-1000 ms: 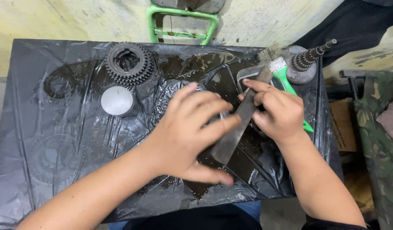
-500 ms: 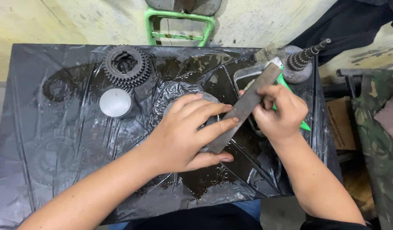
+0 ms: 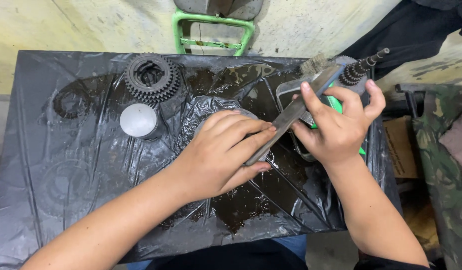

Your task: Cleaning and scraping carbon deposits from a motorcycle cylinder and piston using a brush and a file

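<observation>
Both hands are clamped on a long flat metal file (image 3: 291, 117) that runs diagonally above the middle of the worktop (image 3: 51, 200), which is covered in oily black plastic sheeting. The left hand (image 3: 218, 155) presses its fingers over the file's lower end while the right hand (image 3: 338, 127) grips the upper end, forefinger laid along the blade, with something green partly hidden under it. A stacked gear cluster (image 3: 152, 77) and a round silver piston (image 3: 139, 120) sit well apart to the left, and a splined shaft (image 3: 363, 67) lies at the far right corner.
</observation>
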